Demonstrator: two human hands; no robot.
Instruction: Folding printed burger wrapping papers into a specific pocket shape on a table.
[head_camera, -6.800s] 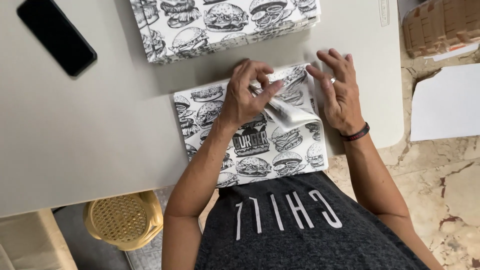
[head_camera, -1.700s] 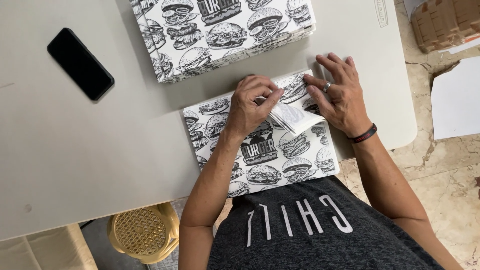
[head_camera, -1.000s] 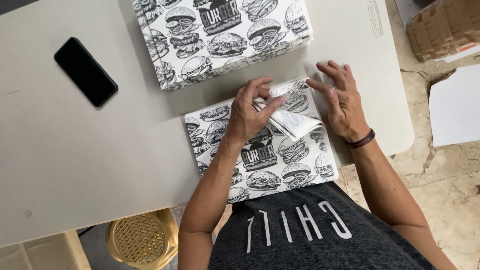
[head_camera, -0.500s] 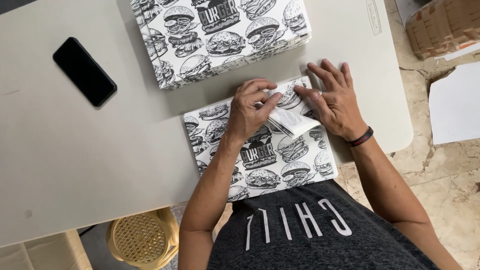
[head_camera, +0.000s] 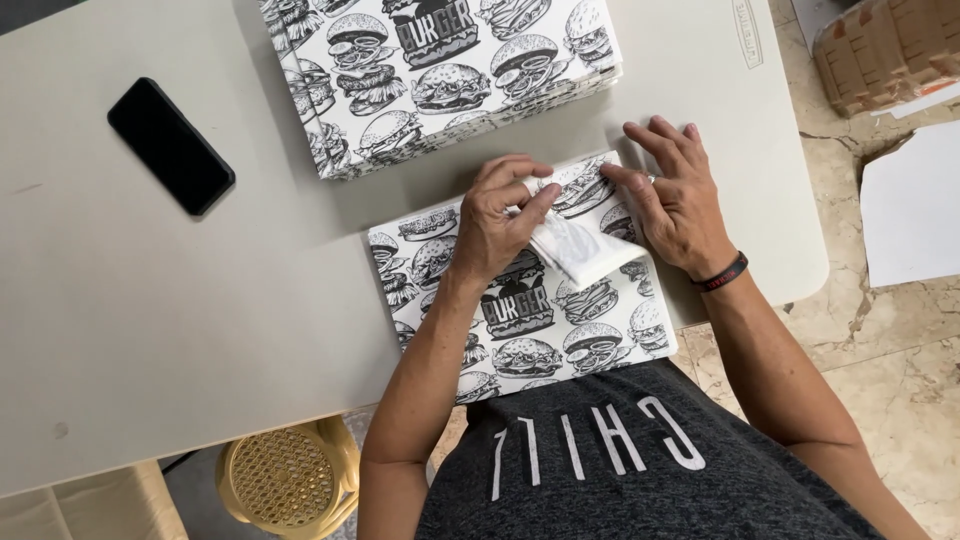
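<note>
a flat printed box blank (head_camera: 520, 310), black-and-white burger drawings all over, lies on the near edge of the counter (head_camera: 150, 320), partly overhanging toward the person. the left hand (head_camera: 500, 215) is curled, fingertips pinching a white flap (head_camera: 575, 250) that stands up from the upper right part of the blank. the right hand (head_camera: 680, 195) is open and flat, fingers spread, pressing the blank's far right corner down just beside that flap. judging by this, folding has only begun: one flap is lifted, the rest of the blank still lies flat and no walls stand. just beyond it, apart from both hands, sits a stack (head_camera: 440, 75) of the same blanks, unfolded. a black phone (head_camera: 170, 145) lies well to the left. a yellow stool (head_camera: 290, 480) shows under the counter.
</note>
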